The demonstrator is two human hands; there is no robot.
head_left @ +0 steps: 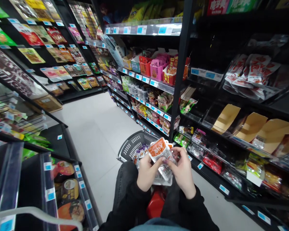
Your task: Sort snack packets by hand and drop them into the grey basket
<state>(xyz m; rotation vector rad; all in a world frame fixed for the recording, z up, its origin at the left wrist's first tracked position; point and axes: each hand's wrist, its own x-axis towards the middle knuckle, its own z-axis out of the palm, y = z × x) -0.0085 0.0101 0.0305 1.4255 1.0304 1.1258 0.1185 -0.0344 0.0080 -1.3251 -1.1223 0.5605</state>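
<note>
My left hand (pixel 145 173) is closed on the left edge of an orange-and-silver snack packet (pixel 159 148), its thumb lying across the front. From the other side, my right hand (pixel 183 172) grips the same group of packets, with thumb and fingers pinched near their right edge. More silvery packets lie behind and below the orange one, overlapping so that I cannot tell them apart. Just beyond my hands is a grey shopping basket (pixel 127 146), holding small purple-and-white packets (pixel 141 150). My hands partly hide its near side.
Black shelves (pixel 179 80) of packaged snacks rise ahead and to the right, with cardboard trays (pixel 250 126) and a pile of white-and-red packets (pixel 257 72). Another shelf unit (pixel 48 189) stands close on the left. Pale floor (pixel 91 118) runs between them. Something red (pixel 156 203) sits between my knees.
</note>
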